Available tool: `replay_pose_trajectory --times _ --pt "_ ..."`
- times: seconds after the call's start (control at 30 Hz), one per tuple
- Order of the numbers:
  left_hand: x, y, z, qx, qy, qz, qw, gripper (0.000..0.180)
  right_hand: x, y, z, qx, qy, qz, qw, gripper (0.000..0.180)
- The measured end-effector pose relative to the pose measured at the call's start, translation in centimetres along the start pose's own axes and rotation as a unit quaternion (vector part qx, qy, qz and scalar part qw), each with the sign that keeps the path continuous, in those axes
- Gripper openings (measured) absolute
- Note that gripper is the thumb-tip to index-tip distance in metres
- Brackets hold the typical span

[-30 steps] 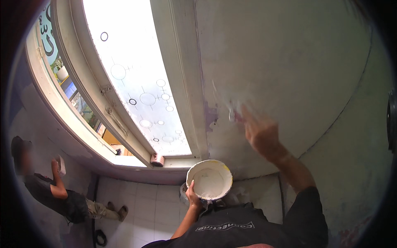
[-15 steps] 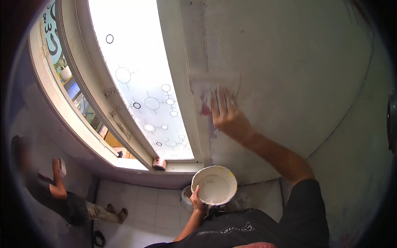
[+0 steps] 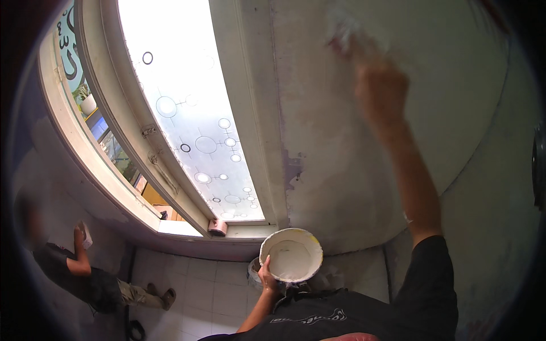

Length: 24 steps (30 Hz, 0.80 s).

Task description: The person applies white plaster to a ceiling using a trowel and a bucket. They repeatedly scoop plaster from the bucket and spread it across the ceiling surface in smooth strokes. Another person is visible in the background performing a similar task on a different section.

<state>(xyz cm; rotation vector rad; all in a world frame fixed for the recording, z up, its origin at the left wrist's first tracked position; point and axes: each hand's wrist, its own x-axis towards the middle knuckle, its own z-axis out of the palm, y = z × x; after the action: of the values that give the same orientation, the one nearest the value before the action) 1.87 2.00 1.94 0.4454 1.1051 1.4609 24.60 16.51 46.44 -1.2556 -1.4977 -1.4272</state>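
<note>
My left hand grips the rim of a round white bucket, its thumb over the edge, close to my body. Pale, putty-like material lies in the bucket. My right arm reaches far up the wall, and my right hand is smeared by motion. At its fingertips is a flat putty spreader, partly reddish and blurred, at the wall's surface. The wall is grey-white with patchy coating. A bare purplish patch shows beside the window frame.
Left of the wall stands a window with a frosted pane and an open sash. A pink roll-shaped object sits on the sill. Another bucket stands on the tiled floor. At lower left another person holds a pale block-like thing.
My right hand with the spreader has swept up and to the right across the wall, away from the window frame, uncovering the purplish patch. My left hand keeps hold of the bucket.
</note>
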Motion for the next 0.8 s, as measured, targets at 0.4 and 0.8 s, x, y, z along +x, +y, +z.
replay_pose_trajectory --times 0.4,0.8 --pt "-0.5 0.7 0.3 -0.001 -0.012 -0.011 1.000 0.053 -13.8 -6.0 -4.2 0.235 -0.142 -0.153 0.949 0.036" --pt "-0.3 0.2 0.2 -0.011 -0.001 -0.004 1.000 0.053 -15.2 -2.4 0.4 -0.001 -0.006 -0.132 0.991 0.032"
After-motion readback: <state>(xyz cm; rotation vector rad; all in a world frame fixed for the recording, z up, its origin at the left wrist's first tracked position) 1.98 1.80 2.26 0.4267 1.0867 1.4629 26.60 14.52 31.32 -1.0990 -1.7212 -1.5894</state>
